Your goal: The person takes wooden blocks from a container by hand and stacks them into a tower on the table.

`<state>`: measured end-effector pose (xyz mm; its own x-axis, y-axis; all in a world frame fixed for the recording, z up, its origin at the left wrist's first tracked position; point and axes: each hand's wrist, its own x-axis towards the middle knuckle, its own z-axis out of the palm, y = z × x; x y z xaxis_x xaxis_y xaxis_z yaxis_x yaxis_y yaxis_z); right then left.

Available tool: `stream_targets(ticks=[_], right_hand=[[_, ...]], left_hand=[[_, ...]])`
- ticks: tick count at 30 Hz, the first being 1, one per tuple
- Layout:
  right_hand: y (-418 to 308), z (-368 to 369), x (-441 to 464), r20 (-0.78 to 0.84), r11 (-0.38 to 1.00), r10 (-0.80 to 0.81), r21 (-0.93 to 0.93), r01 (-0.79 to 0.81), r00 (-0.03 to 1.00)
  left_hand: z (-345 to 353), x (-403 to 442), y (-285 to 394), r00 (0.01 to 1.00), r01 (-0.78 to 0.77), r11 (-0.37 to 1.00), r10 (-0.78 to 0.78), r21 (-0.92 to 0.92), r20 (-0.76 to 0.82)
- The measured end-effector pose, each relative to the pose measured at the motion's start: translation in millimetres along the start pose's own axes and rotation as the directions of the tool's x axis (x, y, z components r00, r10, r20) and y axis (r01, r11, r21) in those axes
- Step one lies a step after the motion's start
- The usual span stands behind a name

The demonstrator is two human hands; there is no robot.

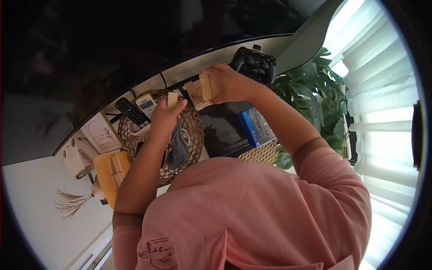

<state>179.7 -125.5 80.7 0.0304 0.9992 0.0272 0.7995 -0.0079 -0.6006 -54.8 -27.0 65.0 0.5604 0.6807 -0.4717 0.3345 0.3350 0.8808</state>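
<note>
The wooden stack point(194, 93) stands just past the far right edge of the woven mat point(196, 132), and from here it looks like bare, dry wood: light, stiff, hard to break. Smooth faces could slide, though, and loose pieces would probably shift if knocked, so I'd take hold by the flat sides, near one end. The right hand point(223, 83) is closed around an upright block point(205, 87) at that stack; whether the block is free of it, I can't tell. Over the mat's far part, the left hand point(164, 118) pinches another pale block point(172, 99) by its thumb.

On the mat lie a black remote point(132, 113), a white remote point(146, 105) and a grey bundle point(179, 146), close under the left arm. More wood sits in a yellow tray point(102, 177) left of the mat. To the mat's right are a black console point(222, 128) and a game case point(258, 128); farther out, the controllers point(254, 63) crowd the right wrist. Beyond the mat, the big screen point(112, 54) limits reaching forward.
</note>
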Motion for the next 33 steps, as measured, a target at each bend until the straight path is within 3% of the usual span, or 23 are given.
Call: stream_targets(ticks=[2, 10, 15, 22, 33], right_hand=[[8, 2, 8, 0.056, 0.996, -0.019, -0.081, 0.023, 0.998], [6, 5, 24, 0.207, 0.987, -0.046, -0.138, 0.076, 0.977], [17, 12, 23, 0.183, 0.989, -0.076, -0.111, 0.098, 0.98], [24, 13, 12, 0.097, 0.997, -0.08, 0.009, 0.079, 0.992], [26, 20, 17, 0.081, 0.988, -0.139, -0.061, 0.145, 0.987]], left_hand=[[3, 21, -7, 0.991, -0.082, 0.987, 0.095, 0.14, -0.09], [22, 42, -20, 0.99, -0.104, 0.992, 0.111, 0.078, -0.089], [25, 44, -22, 0.994, -0.099, 0.995, 0.099, 0.014, -0.035], [27, 52, -37, 0.957, -0.237, 0.963, 0.254, 0.127, -0.14], [32, 46, -35, 0.952, -0.247, 0.965, 0.259, 0.091, -0.166]])
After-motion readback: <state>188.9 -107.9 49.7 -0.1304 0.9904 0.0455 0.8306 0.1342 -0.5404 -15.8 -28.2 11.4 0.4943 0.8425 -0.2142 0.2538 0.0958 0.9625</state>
